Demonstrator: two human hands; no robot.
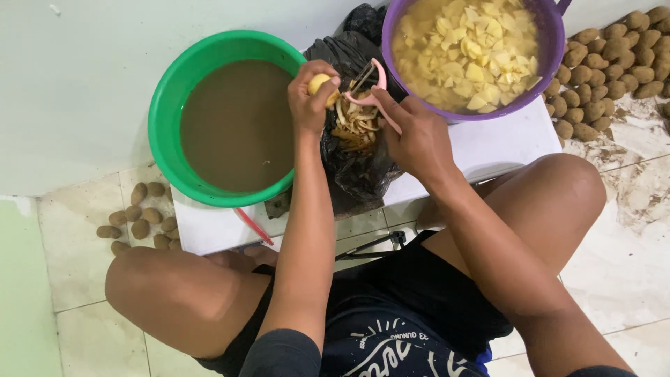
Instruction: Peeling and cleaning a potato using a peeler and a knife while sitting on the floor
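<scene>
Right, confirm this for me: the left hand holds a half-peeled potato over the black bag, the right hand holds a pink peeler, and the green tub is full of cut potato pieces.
One thing is wrong. In the head view the green tub holds murky brown water; the cut potato pieces are in the purple tub. The rest stands: the left hand holds the potato over the black bag, and the right hand holds the pink peeler.

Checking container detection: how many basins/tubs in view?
2. A green basin of murky brown water sits at left, beside the left hand. A purple basin of cut potato pieces sits top right, partly cut off by the frame; others may lie outside view.
</scene>
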